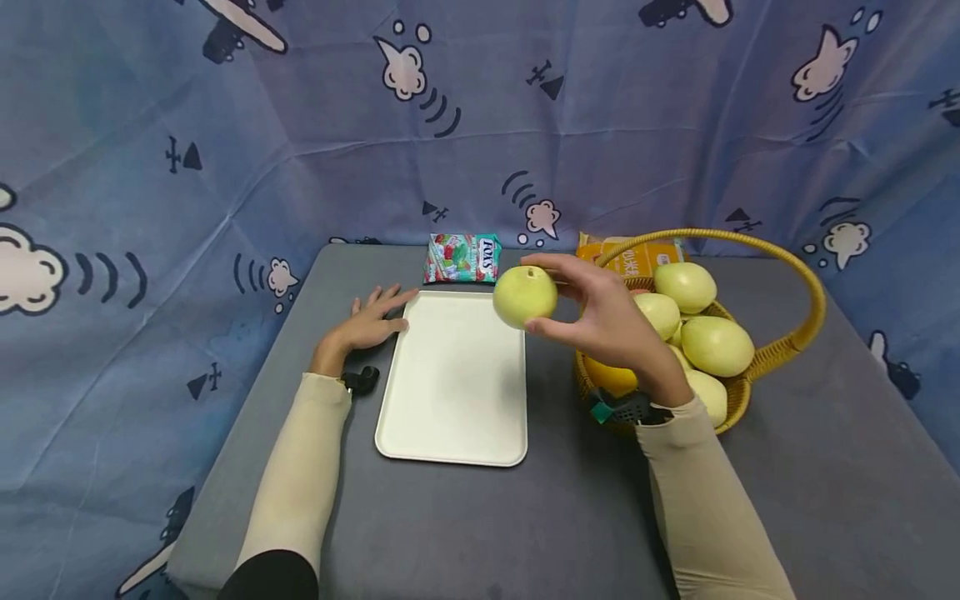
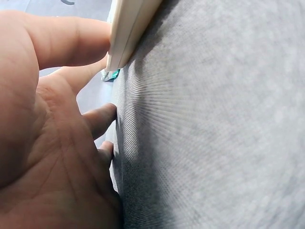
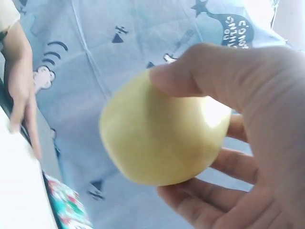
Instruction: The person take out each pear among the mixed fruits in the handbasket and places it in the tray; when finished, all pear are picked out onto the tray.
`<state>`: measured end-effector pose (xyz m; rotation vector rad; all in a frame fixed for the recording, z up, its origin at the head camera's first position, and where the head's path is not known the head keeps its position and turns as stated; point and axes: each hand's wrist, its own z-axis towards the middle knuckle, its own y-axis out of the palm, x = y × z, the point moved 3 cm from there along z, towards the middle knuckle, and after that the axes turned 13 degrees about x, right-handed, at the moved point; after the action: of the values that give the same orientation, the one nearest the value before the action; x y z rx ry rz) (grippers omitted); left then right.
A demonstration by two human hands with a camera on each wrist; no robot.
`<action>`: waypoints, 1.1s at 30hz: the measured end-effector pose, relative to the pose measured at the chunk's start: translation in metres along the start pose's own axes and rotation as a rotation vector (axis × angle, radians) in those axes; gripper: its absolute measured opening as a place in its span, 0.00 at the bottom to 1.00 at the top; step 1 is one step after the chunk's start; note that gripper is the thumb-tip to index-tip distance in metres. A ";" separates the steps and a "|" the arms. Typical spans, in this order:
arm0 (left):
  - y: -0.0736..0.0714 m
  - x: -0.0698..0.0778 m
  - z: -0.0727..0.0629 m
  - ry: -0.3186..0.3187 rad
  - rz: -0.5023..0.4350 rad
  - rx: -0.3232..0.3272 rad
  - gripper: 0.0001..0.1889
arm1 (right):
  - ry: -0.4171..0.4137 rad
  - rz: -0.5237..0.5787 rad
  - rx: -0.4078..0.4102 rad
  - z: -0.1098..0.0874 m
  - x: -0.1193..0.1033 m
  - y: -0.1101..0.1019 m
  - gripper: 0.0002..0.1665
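Observation:
My right hand [image 1: 600, 312] holds a yellow-green apple [image 1: 525, 297] above the upper right corner of a white tray [image 1: 453, 392]. In the right wrist view the thumb lies on one side of the apple [image 3: 162, 136] and the fingers curl round the other. My left hand [image 1: 367, 321] rests at the tray's left edge with its fingers spread. Its thumb and index finger touch the tray's rim [image 2: 126, 36] in the left wrist view. A yellow wicker basket [image 1: 738, 400] full of pale green fruit [image 1: 716, 346] stands right of the tray, partly behind my right hand and wrist.
A red and teal snack packet [image 1: 462, 258] lies beyond the tray. An orange packet [image 1: 633, 257] is behind the basket, whose tall handle [image 1: 813, 308] arches to the right. Orange fruit [image 1: 609, 377] shows in the basket. A patterned blue cloth [image 1: 337, 100] hangs behind the grey table [image 1: 450, 533].

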<state>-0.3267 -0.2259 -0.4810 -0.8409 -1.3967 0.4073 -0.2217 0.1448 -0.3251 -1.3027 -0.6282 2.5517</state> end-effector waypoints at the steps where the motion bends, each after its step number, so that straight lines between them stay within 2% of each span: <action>1: -0.001 0.001 0.000 -0.001 -0.005 0.005 0.36 | -0.001 0.017 0.002 0.004 0.000 0.008 0.44; 7: -0.003 0.001 0.001 -0.012 0.002 0.019 0.36 | -0.006 0.038 0.013 0.022 0.011 0.051 0.43; 19: -0.006 -0.004 0.003 -0.012 0.010 0.020 0.36 | 0.077 0.108 -0.008 0.052 0.052 0.118 0.42; 26: -0.005 -0.003 0.005 -0.006 0.071 0.033 0.36 | 0.167 0.091 -0.038 0.064 0.080 0.150 0.43; 33: -0.010 0.003 0.001 0.000 0.109 0.026 0.37 | 0.248 0.034 -0.045 0.065 0.104 0.175 0.43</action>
<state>-0.3297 -0.2298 -0.4721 -0.8982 -1.3468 0.5075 -0.3339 0.0098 -0.4469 -1.6241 -0.6208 2.3601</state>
